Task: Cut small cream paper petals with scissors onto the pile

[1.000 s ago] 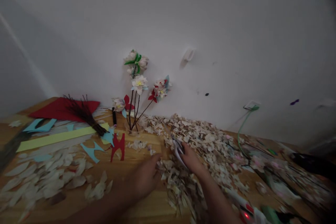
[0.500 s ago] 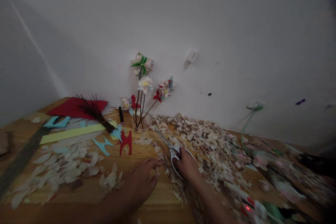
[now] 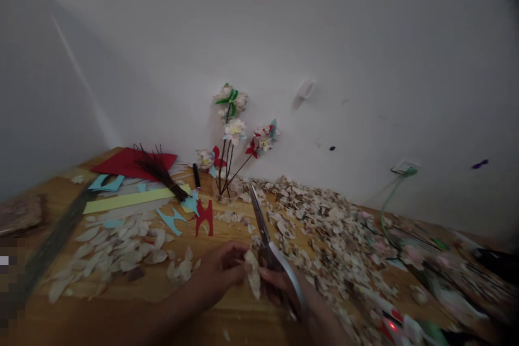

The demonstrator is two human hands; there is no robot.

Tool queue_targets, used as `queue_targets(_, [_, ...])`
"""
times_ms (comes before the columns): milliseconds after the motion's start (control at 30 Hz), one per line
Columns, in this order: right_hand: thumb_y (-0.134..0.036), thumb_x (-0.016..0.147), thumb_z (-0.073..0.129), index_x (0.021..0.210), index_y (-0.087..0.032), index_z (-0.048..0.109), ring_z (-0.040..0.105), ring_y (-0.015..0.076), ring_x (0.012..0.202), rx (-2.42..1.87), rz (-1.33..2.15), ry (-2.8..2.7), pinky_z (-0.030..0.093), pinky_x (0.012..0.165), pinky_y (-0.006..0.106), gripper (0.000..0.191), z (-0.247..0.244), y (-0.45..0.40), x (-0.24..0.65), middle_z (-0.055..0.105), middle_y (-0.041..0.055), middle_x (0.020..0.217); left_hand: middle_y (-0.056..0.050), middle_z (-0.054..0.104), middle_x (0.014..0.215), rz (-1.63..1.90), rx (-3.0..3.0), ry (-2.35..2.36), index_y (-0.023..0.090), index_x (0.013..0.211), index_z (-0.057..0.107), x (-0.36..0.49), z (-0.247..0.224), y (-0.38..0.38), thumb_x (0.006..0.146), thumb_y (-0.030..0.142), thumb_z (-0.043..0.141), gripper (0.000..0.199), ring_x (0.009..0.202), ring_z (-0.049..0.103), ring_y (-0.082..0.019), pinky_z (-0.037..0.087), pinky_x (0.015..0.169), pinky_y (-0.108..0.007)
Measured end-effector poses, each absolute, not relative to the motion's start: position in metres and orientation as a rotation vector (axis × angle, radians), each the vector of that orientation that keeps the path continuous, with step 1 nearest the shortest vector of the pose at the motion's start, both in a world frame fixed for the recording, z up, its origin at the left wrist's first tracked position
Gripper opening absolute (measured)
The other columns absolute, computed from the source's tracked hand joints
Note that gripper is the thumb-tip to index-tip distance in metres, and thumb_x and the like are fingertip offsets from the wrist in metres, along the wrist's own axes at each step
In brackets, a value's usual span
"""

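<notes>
My left hand [image 3: 221,270] pinches a pale dried petal [image 3: 253,277] between thumb and fingers, low in the middle of the head view. Just right of it, my right hand [image 3: 278,284] is closed around a pair of scissors [image 3: 260,221] with light-coloured handles. Their blades point up and away and look shut. My right fingertips are close to the petal's edge; whether they touch it I cannot tell. Left of my hands is a pile of whole petals [image 3: 121,251], and a bank of petal scraps [image 3: 312,216] spreads out to the right.
Handmade flowers on twigs [image 3: 235,130] stand in a clear holder against the wall. Bundled twigs [image 3: 160,170] lie over red sheet [image 3: 121,162] and a yellow strip [image 3: 130,200]. Red [image 3: 204,218] and blue cut-outs [image 3: 172,220] are nearby. A green cord [image 3: 383,221] hangs from a wall socket.
A petal now shows in my left fingers. My right hand has turned the scissors more upright and come nearer the left hand. The whole view has shifted slightly.
</notes>
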State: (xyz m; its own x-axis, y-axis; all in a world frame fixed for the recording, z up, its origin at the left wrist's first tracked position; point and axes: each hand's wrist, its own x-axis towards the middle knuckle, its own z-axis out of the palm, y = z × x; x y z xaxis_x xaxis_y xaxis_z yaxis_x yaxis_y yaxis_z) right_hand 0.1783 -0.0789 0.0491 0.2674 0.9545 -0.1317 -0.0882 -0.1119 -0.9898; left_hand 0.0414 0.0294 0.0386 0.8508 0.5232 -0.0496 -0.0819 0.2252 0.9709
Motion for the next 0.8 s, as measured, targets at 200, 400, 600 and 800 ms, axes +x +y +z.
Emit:
queue_targets(200, [-0.047, 0.069, 0.066, 0.053, -0.019, 0.057, 0.042, 0.009, 0.046, -1.331, 1.073, -0.821, 0.031, 0.045, 0.02, 0.033, 0.057, -0.08, 0.161, 0.051, -0.004, 0.049, -0.002, 0.064, 0.079, 0.434, 1.214, 0.465, 0.019, 0.099, 0.06, 0.042, 0.032, 0.028, 0.05, 0.031, 0.073, 0.052, 0.066, 0.054, -0.015, 0.04, 0.055, -0.024])
queue_targets(400, [-0.059, 0.068, 0.063, 0.067, -0.02, 0.055, 0.034, 0.0066, 0.036, -1.366, 0.959, -0.719, 0.023, 0.035, 0.019, 0.04, 0.03, -0.078, 0.16, 0.048, -0.0066, 0.047, 0.001, 0.058, 0.062, 0.495, 1.373, 0.593, 0.016, 0.07, 0.059, 0.042, 0.033, 0.024, 0.06, 0.037, 0.069, 0.025, 0.058, 0.051, -0.012, 0.042, 0.05, -0.023])
queue_targets(600, [-0.04, 0.047, 0.077, 0.058, -0.021, 0.05, 0.045, 0.0112, 0.047, -1.564, 0.738, -0.801, 0.041, 0.047, 0.024, 0.034, 0.027, -0.073, 0.169, 0.05, -0.0066, 0.051, 0.004, 0.05, 0.06, 0.535, 1.324, 0.69, 0.017, 0.07, 0.054, 0.048, 0.024, 0.021, 0.06, 0.037, 0.068, 0.027, 0.053, 0.046, -0.011, 0.046, 0.04, -0.023])
queue_targets(800, [-0.033, 0.054, 0.074, 0.087, -0.022, 0.056, 0.059, 0.0174, 0.064, -1.524, 0.624, -0.622, 0.049, 0.062, 0.027, 0.039, 0.01, -0.079, 0.168, 0.064, -0.0014, 0.071, 0.002, 0.053, 0.067, 0.453, 1.214, 0.666, 0.016, 0.075, 0.055, 0.048, 0.023, 0.025, 0.05, 0.029, 0.071, 0.032, 0.058, 0.052, -0.013, 0.051, 0.045, -0.027])
